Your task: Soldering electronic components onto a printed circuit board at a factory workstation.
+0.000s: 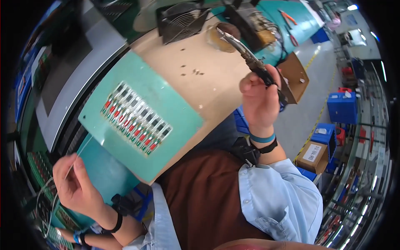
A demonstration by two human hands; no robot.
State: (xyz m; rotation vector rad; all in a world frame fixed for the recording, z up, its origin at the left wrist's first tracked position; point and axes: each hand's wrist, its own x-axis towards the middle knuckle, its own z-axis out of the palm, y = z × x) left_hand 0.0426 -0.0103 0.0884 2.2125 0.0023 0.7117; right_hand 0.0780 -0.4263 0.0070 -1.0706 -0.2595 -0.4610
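Observation:
In my right hand [261, 98], raised at the right of the bench, is a soldering iron [250, 58], its tip pointing up and to the left. Between the thumb and fingers of my left hand [77, 183] runs a thin, pale solder wire [85, 146], trailing down in loops at the lower left. A panel of small circuit boards [135, 118] lies on a green mat [175, 104], between my two hands and apart from both. Rows of red and dark parts sit on the boards.
Several tiny parts [196, 72] lie scattered on the tan bench top [225, 79]. Behind are a black fan [183, 23], a round brown pad [227, 33] and orange-handled pliers [287, 18]. A cardboard box [293, 77] stands right. Another person's forearm [98, 241] shows lower left.

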